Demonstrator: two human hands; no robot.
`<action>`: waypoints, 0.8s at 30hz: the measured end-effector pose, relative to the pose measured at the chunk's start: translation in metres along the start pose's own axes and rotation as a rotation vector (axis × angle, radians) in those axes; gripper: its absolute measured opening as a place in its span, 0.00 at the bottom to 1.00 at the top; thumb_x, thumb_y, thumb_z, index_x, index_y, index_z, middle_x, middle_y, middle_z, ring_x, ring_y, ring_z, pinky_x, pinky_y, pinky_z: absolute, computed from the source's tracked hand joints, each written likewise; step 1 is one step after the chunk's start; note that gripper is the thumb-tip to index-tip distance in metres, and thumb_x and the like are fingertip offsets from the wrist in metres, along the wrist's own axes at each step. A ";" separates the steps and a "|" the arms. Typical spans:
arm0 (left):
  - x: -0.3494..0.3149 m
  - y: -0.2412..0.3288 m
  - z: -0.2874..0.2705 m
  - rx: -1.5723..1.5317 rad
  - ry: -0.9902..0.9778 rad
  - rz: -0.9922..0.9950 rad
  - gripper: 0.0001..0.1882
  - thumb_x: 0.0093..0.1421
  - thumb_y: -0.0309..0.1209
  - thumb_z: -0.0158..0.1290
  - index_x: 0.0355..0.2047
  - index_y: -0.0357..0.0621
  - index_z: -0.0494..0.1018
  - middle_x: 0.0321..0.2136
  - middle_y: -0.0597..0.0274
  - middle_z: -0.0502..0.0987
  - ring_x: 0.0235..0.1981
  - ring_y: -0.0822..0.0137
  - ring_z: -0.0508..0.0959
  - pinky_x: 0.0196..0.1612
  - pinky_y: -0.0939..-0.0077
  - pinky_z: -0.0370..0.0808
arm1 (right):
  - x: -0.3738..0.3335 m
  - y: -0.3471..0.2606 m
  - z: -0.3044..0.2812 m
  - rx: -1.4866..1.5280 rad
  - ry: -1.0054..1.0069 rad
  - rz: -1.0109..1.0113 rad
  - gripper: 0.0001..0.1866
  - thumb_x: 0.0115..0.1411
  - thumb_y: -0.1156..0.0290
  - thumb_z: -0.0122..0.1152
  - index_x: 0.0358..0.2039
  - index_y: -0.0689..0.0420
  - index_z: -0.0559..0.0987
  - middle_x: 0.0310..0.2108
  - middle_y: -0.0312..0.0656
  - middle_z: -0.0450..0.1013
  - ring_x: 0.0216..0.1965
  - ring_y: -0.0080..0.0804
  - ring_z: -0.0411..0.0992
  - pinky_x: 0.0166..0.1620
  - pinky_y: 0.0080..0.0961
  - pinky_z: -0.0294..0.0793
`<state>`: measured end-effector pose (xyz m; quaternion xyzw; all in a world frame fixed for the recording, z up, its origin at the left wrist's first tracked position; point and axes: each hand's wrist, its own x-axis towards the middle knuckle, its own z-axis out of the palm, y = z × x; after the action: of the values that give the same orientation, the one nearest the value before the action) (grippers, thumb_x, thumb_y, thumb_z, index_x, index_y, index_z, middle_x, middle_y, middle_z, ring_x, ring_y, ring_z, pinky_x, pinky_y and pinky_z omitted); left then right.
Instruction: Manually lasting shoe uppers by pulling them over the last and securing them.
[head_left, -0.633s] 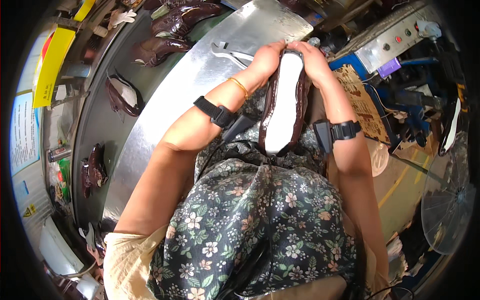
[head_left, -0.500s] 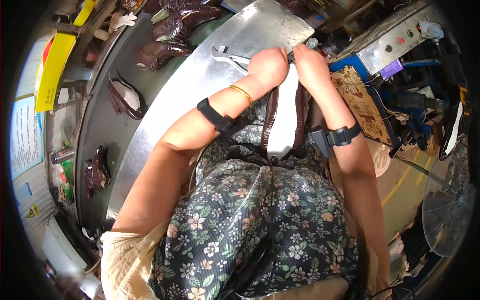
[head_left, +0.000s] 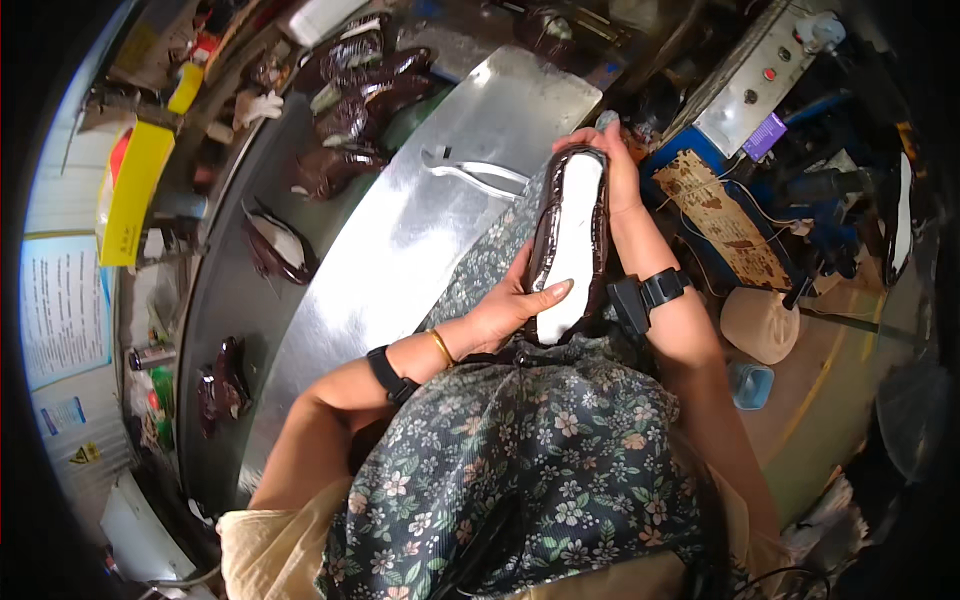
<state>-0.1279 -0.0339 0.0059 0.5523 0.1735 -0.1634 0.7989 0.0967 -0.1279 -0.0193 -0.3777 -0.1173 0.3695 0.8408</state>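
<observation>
A dark brown glossy shoe upper [head_left: 577,225] lies sole side up above my lap, its pleated edge drawn in around a white insole. My left hand [head_left: 508,308] is closed on the near end, with the thumb over the white insole and the fingers behind the left side. Around the far right side curls my right hand [head_left: 622,172], its fingers partly hidden behind the far end. Metal lasting pliers [head_left: 458,170] rest on the shiny metal table [head_left: 375,265], apart from both hands. A floral apron [head_left: 520,450] covers my lap.
Left of the table runs a dark belt [head_left: 215,310] carrying a shoe upper [head_left: 282,245], smaller dark pieces [head_left: 225,385] and, farther up, piled brown shoes [head_left: 375,95]. A control box with buttons [head_left: 765,85] stands far right, above a whitish plastic container [head_left: 760,325] and blue cup [head_left: 750,385].
The pliers lie in a similar place. My left hand has left the far end and come down to the near end; my right hand has shifted round the far side. The shoe upper is lifted and tilted.
</observation>
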 end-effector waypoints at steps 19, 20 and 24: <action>-0.046 -0.016 -0.097 1.373 0.346 0.564 0.28 0.56 0.22 0.53 0.59 0.42 0.66 0.57 0.47 0.69 0.59 0.49 0.67 0.63 0.56 0.62 | -0.242 -0.442 -0.243 -2.247 1.255 -0.118 0.38 0.55 0.51 0.60 0.66 0.41 0.61 0.55 0.49 0.71 0.54 0.52 0.70 0.55 0.43 0.69; -0.045 -0.013 -0.094 1.210 0.328 0.606 0.24 0.58 0.23 0.53 0.56 0.41 0.69 0.54 0.50 0.73 0.57 0.52 0.71 0.61 0.60 0.66 | -0.236 -0.422 -0.227 -2.513 1.446 -0.118 0.36 0.55 0.48 0.58 0.65 0.38 0.63 0.56 0.47 0.70 0.55 0.54 0.69 0.55 0.44 0.68; -0.009 0.025 -0.053 0.639 0.073 0.348 0.18 0.63 0.29 0.53 0.54 0.39 0.71 0.48 0.54 0.77 0.50 0.66 0.76 0.54 0.71 0.72 | -0.192 -0.303 -0.119 -1.925 0.943 -0.815 0.35 0.51 0.71 0.68 0.61 0.55 0.68 0.59 0.49 0.66 0.57 0.42 0.67 0.60 0.37 0.63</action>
<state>-0.1297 0.0245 0.0133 0.8008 0.0455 -0.0513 0.5950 0.1806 -0.4633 0.1331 -0.8992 -0.1381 -0.3516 0.2207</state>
